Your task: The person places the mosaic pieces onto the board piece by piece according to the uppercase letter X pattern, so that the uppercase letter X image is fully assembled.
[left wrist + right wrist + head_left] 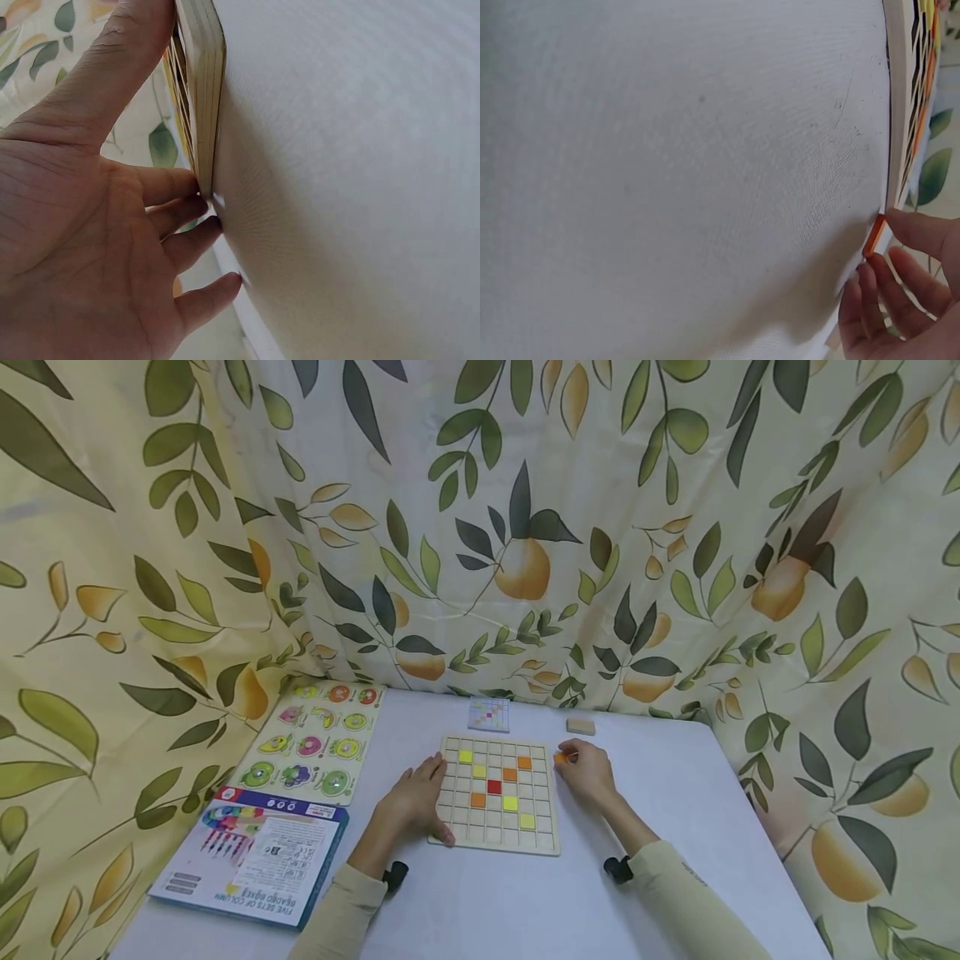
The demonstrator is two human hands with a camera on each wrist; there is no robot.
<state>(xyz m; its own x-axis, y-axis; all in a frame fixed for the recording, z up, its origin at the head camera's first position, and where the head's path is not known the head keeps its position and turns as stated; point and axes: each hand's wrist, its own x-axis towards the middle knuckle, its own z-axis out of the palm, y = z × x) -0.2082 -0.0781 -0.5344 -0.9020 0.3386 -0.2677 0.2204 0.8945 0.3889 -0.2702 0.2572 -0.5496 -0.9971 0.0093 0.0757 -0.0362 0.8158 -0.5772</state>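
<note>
In the head view a wooden grid board point(459, 827) lies flat on the white table, with several yellow and orange square tiles and one red tile point(494, 787) in its cells. My left hand point(411, 797) rests along the board's left edge, its fingers fairly straight and the thumb at the near corner. Just off the board's right edge, my right hand point(588, 772) pinches an orange tile point(560, 758) between thumb and fingertips. The right wrist view shows this orange tile point(874, 235) held on edge near the tabletop, beside the board's side.
Behind the board lies a small pattern card point(489, 715), with a small tan wooden block point(581, 727) to its right. At the left are a fruit picture board point(315, 743) and a blue-edged box point(251, 860). A leaf-print curtain point(480, 527) hangs around the table.
</note>
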